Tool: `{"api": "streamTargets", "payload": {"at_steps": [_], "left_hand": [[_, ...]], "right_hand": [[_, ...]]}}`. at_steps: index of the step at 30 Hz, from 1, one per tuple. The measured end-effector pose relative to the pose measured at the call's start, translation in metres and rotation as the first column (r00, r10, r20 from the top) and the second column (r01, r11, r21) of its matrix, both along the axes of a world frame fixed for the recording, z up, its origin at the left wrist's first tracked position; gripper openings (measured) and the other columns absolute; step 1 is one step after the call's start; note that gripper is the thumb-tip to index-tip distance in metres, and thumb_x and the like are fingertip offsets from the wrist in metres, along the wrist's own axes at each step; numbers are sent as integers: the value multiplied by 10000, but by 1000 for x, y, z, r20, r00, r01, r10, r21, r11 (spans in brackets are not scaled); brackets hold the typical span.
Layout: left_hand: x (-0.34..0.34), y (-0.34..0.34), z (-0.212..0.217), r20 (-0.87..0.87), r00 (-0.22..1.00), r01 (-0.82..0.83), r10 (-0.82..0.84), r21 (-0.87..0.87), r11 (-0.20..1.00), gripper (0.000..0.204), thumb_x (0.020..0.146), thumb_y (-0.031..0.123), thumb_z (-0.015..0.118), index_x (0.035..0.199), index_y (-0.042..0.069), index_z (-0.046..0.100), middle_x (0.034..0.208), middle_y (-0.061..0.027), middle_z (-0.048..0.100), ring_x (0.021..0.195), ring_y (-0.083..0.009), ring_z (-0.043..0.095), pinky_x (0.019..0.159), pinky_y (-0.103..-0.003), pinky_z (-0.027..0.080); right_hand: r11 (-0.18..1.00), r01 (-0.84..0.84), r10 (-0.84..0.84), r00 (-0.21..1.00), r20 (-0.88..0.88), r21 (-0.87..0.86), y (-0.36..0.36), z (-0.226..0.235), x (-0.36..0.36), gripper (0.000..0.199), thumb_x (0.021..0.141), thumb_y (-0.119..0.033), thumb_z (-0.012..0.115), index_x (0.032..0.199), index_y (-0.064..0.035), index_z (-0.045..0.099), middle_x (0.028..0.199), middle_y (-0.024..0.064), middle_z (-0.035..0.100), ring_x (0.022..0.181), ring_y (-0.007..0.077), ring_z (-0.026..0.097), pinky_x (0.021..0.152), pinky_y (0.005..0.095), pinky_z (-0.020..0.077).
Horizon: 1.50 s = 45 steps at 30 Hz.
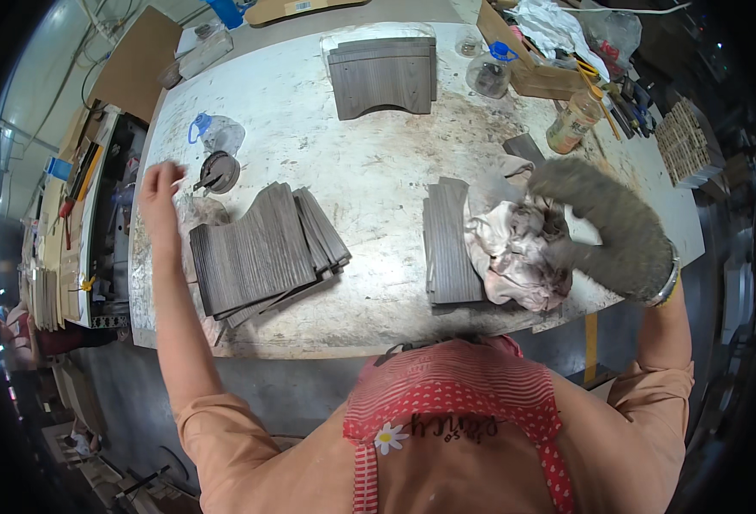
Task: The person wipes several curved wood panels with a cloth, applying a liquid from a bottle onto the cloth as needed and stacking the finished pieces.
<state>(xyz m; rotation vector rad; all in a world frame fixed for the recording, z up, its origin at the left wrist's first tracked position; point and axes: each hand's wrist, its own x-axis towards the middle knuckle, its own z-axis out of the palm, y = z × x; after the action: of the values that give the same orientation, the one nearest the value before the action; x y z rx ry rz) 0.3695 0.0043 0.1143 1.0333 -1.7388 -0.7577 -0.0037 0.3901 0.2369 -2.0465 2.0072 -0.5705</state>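
Observation:
My left hand (162, 182) is raised over the table's left side, slightly blurred, fingers loosely bent and apart, with nothing visible in them. Beside it sits a round dark can (220, 172) with a tool across its top. Below lies a fanned stack of grey wood-grain boards (254, 253) with curved cutouts. A dirty grey fuzzy mitt (613, 227) covers my right hand; its thumb stands apart from the finger part. The mitt's tips reach over a crumpled, stained cloth (519, 248), which partly covers a second stack of grey boards (451, 248). Whether they touch the cloth is unclear.
Another grey board stack (382, 81) is at the white table's (378, 317) far side. Clear jugs with blue parts stand left (222, 135) and far right (488, 77). An orange-capped bottle (573, 122) stands near a wooden tray (549, 84) of tools.

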Motion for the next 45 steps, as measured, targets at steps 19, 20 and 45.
{"api": "streamTargets", "payload": {"at_steps": [19,20,45], "left_hand": [[141,-46,-63,568,810,-283,145,163,945,187,829,172,641,780,-8,636,634,-50,611,550,-124,554,557,-296,439],[135,-32,-54,539,836,-295,106,277,915,188,830,187,651,838,1,635,668,-57,604,599,-134,560,590,-297,434],[-101,79,51,-225,773,627,-593,405,665,552,774,124,687,1279,38,483,1229,-124,563,1130,-209,529,1000,-353,402]], "right_hand": [[989,84,-65,987,-149,124,-42,-50,-1,342,815,-7,614,1156,-24,593,1239,164,566,1167,304,532,912,363,453],[986,110,-98,990,-102,121,-40,-51,-1,339,816,-10,614,1155,-20,591,1230,172,568,1155,310,538,888,361,465],[996,-62,89,751,655,-64,-109,-51,-9,298,909,-243,587,1147,-64,574,956,61,618,729,124,621,620,229,557]]}}
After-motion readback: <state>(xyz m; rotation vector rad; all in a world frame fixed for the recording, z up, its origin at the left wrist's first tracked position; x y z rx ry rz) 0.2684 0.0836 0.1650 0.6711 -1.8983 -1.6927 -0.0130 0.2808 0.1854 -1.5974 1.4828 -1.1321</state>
